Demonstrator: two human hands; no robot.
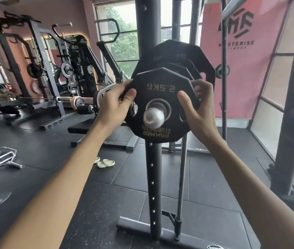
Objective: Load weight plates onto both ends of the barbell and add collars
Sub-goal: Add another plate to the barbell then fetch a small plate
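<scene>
Weight plate [160, 94] marked 2.5KG sat on a silver bar end [153, 118] — larger plates [178, 51] stacked behind. Left hand [113, 106] and right hand [196, 112] clamped its opposite edges.

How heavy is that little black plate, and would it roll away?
Probably light for a gym plate: it is marked 2.5KG. Its flat-sided edge should stop it rolling far, and the bar end through its hole likely holds it.
</scene>
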